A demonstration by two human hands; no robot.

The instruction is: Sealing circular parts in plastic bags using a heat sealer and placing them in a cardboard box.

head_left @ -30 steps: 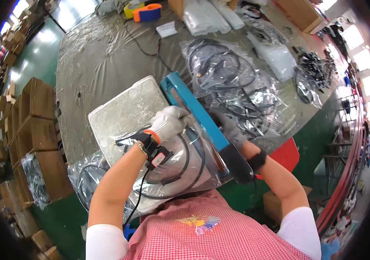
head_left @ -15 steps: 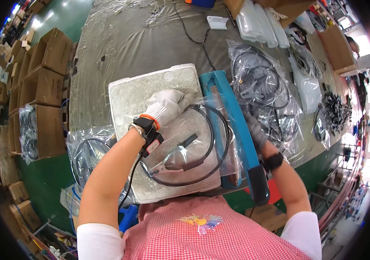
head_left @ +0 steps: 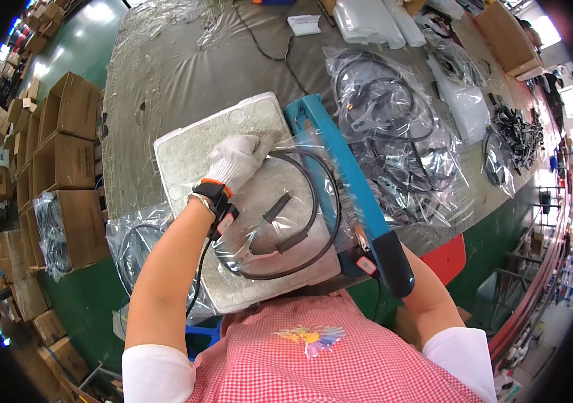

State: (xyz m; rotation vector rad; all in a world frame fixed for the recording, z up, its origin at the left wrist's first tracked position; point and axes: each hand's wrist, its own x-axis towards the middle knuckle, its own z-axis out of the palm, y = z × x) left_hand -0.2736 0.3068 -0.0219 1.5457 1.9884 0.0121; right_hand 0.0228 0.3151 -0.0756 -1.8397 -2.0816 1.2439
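My left hand (head_left: 236, 161), in a white knit glove, is closed at the upper edge of a clear plastic bag (head_left: 276, 228). Inside the bag lies a coiled black cable (head_left: 332, 232) with a clamp end. The bag rests on a white foam block (head_left: 196, 138), its right side reaching into a blue bar sealer (head_left: 343, 164). The sealer's long arm is raised over its base, with a black handle (head_left: 396, 265) at the near end. My right hand (head_left: 348, 205) is beneath that arm, at the bag's right edge; the arm partly covers it, so its grip is unclear.
Bagged cables (head_left: 384, 107) lie on the table right of the sealer, and another bagged cable (head_left: 137, 245) is left of the foam block. Clear plastic rolls (head_left: 367, 23) lie at the back. Cardboard boxes (head_left: 75, 161) stand stacked on the left. A red stool (head_left: 446, 258) is at the lower right.
My right hand has moved from the sealer's right side to under its arm, beside the bag. My left hand keeps its place on the bag. The whole view has shifted slightly.
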